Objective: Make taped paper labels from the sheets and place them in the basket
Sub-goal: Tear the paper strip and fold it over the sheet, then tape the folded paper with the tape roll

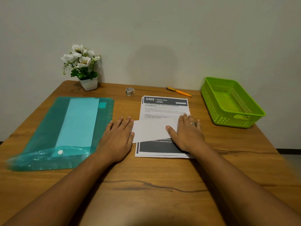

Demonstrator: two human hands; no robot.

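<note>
A folded white paper strip lies across a small stack of printed sheets in the middle of the wooden table. My left hand lies flat with straight fingers at the strip's left end, thumb touching its edge. My right hand presses flat on the strip's right end; it wears a ring. A roll of clear tape stands behind the sheets. The green plastic basket sits at the right with nothing in it.
A teal plastic folder holding light blue paper lies at the left. A white pot of artificial flowers stands at the back left by the wall. An orange pen lies behind the sheets.
</note>
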